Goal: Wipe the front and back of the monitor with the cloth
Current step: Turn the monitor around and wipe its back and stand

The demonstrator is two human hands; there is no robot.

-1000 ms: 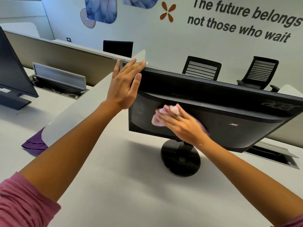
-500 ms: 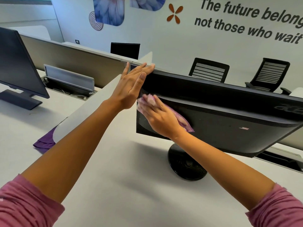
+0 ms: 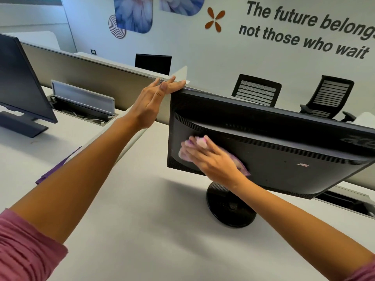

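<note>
On the worktop (image 3: 142,230): monitor (image 3: 284,151), back twd camera.
L hand (image 3: 151,104) flat on its top corner; R hand (image 3: 211,160) spread, presses pink cloth (image 3: 239,162) to rear panel.

Both arms stretch forward, bare below pink sleeves. The left hand (image 3: 154,100) is raised, its straight fingers close together, the fingertips resting on the monitor's (image 3: 284,147) top corner. The right hand (image 3: 211,159) is lower and flat, with spread fingers pressing the cloth (image 3: 239,164).
</note>
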